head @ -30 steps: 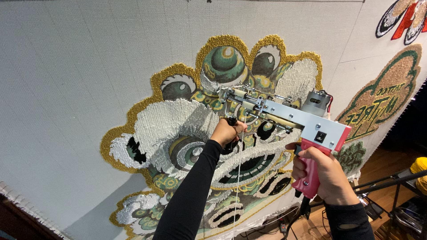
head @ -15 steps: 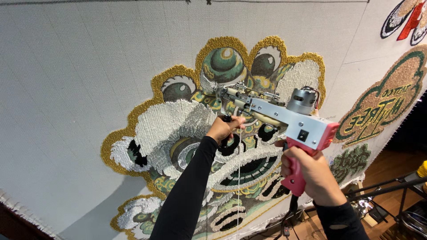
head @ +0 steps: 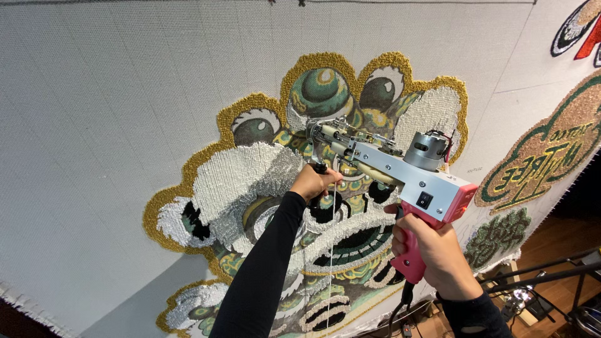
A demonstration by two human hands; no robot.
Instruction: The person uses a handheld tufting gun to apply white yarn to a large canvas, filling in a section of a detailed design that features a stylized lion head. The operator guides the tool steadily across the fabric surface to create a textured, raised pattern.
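Note:
A pink and silver tufting gun (head: 400, 178) is pressed nose-first against a stretched white backing cloth (head: 113, 94). Its needle end meets a tufted lion-head design (head: 313, 206) in gold, green, white and black. My right hand (head: 438, 253) is wrapped around the gun's pink rear grip. My left hand (head: 314, 181), in a black sleeve, grips the front handle under the gun's nose. A thin white yarn strand (head: 330, 263) hangs down from the gun past my left forearm.
A second tufted piece with green and gold edging (head: 544, 156) sits on the cloth at right. A red and white motif (head: 579, 31) shows at the top right corner. Metal stand bars (head: 551, 272) and wooden floor lie at the lower right. A black cable (head: 400, 307) drops from the gun.
The gun and both hands have shifted left and slightly up across the lion design, and the view has moved with them.

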